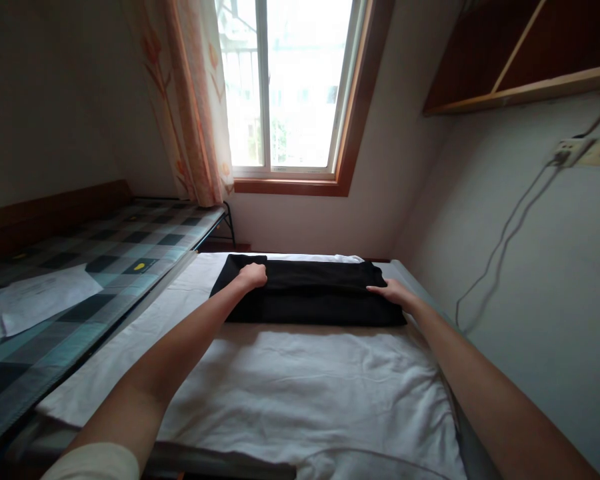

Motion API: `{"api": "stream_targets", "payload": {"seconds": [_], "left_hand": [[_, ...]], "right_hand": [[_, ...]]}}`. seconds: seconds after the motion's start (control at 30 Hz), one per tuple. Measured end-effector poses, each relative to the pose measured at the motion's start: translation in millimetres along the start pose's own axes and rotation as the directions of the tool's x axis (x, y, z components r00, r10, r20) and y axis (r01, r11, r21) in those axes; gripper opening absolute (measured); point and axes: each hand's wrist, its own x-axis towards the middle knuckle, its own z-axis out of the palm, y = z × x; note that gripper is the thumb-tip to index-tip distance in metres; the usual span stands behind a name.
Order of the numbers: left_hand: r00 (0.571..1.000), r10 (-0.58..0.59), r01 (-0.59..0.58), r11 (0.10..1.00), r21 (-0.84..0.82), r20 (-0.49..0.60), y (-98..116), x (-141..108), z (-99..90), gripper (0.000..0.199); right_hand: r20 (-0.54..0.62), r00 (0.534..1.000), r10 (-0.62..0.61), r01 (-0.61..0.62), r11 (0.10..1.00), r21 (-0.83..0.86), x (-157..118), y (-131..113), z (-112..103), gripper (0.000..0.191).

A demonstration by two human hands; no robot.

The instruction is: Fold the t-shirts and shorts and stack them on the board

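Observation:
A black cloth (310, 293), folded into a long flat strip, lies crosswise on the white sheet (330, 387) near the far end of the bed. My left hand (253, 275) is closed on its left part, where a folded flap shows. At the right end of the cloth is my right hand (393, 292), its thumb and fingers closed around the edge; some of those fingers are hidden.
A second bed with a checked mattress (130, 240) stands at the left, with white papers (45, 300) on it. Ahead are a curtain (193, 100) and a window (300, 87). A cable (500, 247) hangs from the outlet on the right wall, below a wooden shelf (525, 90).

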Motion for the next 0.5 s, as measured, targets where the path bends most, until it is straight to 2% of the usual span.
{"api": "stream_targets", "payload": {"seconds": [0.23,0.37,0.5], "left_hand": [[0.997,-0.077,0.074,0.991,-0.109,-0.023,-19.1,1.3,-0.4,0.021],[0.996,-0.060,0.049,0.984,-0.173,-0.060,-29.1,0.1,-4.7,0.024],[0.994,-0.012,-0.009,0.980,-0.198,-0.105,-22.2,-1.2,-11.5,0.022]], "right_hand": [[-0.005,0.999,-0.048,0.048,0.999,-0.017,11.9,9.5,2.4,0.023],[-0.012,0.999,-0.051,0.052,0.999,0.006,14.2,11.3,3.5,0.023],[-0.038,0.997,-0.067,0.065,0.996,-0.054,16.2,11.5,5.1,0.021]]}}
